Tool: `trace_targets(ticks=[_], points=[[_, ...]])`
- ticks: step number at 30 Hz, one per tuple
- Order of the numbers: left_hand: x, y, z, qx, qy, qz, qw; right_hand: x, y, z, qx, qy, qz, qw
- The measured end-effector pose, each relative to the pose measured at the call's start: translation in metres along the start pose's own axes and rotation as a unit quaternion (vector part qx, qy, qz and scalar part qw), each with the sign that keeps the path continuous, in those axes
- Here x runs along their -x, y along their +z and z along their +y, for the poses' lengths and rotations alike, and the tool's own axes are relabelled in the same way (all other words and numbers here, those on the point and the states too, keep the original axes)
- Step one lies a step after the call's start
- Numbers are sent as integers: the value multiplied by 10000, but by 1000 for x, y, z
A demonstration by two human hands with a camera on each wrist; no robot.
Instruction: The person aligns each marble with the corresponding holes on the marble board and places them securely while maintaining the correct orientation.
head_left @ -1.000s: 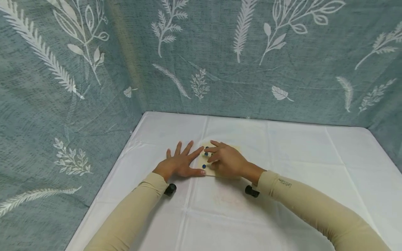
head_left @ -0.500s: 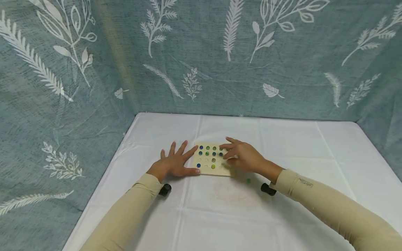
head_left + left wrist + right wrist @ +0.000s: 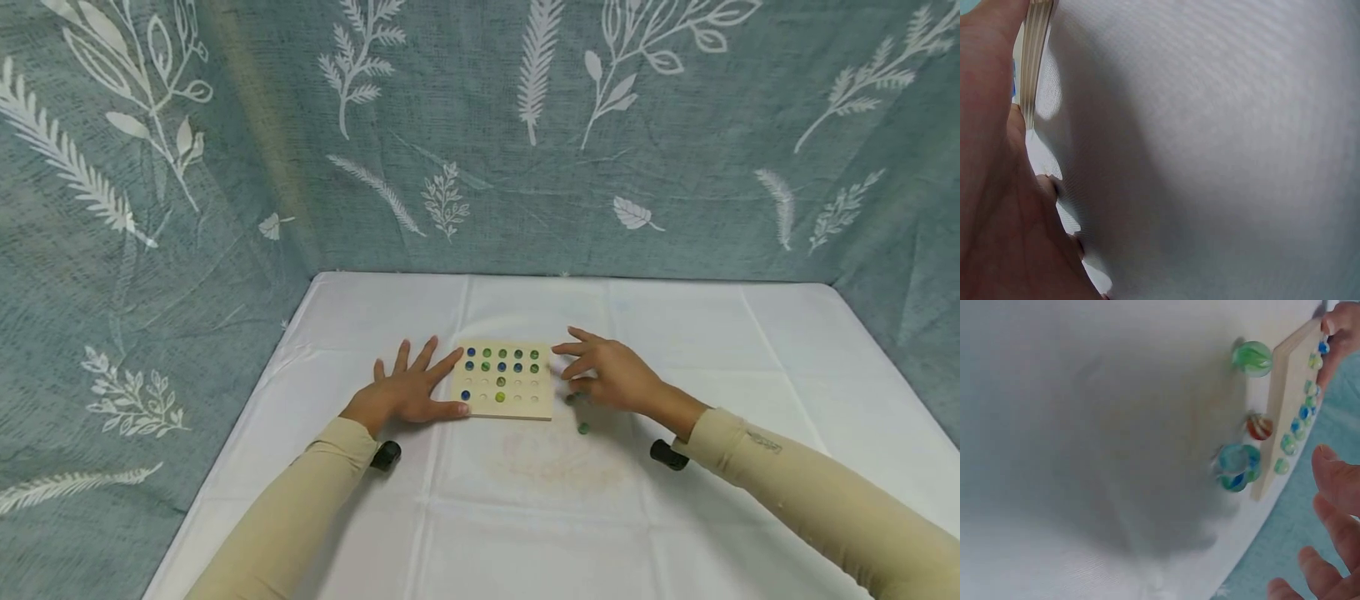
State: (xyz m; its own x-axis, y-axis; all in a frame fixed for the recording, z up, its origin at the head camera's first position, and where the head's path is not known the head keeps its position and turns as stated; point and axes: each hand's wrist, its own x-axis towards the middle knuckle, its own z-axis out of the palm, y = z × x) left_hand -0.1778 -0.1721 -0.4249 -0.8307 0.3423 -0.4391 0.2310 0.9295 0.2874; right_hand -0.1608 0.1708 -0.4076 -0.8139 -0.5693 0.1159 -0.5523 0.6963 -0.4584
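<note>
Left hand [image 3: 408, 393] flat beside marble board [image 3: 504, 381], right hand [image 3: 611, 377] alongside.

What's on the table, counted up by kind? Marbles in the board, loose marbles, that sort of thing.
Marbles seated in the board: 13
Loose marbles on the white cloth: at least 4 (a blurred cluster may hide more)
Wooden board: 1
Total: at least 18

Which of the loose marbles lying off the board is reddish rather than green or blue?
The orange-red marble, lying against the wooden board edge between the green marble and the blue-green cluster.
</note>
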Motion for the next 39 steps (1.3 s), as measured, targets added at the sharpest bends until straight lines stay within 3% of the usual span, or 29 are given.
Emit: trace_targets(ticks=[21, 32, 39], points=[[-1, 1, -1, -18, 31, 77, 10000, 17, 0, 29, -120, 603, 71, 9981], [-7, -2, 8, -85, 88, 47, 9999, 20, 2, 37, -111, 478, 113, 9987], [-4, 4, 4, 69, -2, 9, 10000, 13, 7, 35, -79, 437, -32, 9990]])
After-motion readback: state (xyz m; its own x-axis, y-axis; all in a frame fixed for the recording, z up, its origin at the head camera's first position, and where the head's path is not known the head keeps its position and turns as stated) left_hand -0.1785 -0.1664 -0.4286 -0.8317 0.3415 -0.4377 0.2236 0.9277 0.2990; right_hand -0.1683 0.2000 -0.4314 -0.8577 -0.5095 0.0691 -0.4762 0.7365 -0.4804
